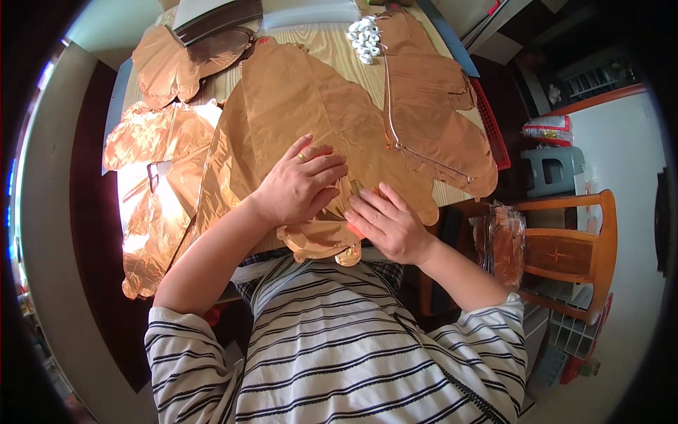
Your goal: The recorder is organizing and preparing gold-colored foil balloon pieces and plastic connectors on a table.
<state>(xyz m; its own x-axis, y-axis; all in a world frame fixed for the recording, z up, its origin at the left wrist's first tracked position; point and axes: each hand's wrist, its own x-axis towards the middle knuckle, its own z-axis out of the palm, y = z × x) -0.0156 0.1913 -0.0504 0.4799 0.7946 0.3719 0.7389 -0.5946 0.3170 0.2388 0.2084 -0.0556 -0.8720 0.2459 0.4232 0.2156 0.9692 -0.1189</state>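
Observation:
A large flat copper-coloured foil balloon (pixel 296 92) covers the middle of the table, its near end gathered and folded over the table's front edge. On that end rests my left hand (pixel 300 182), ring on one finger, its fingers stretched to the right over the foil. My right hand (pixel 392 225) lies just right of it, fingers extended flat on the folds. Beneath its fingertips a bit of orange-red shows; what it is I cannot tell. A folded foil lobe (pixel 321 240) hangs toward my body, below both hands.
More foil balloons lie at the left (pixel 166 141) and right (pixel 438 106); a thin white cord (pixel 388 92) crosses the right one. Small white pieces (pixel 364 39) are heaped at the back. A wooden chair (pixel 565 254) holding bagged foil (pixel 507 244) stands right.

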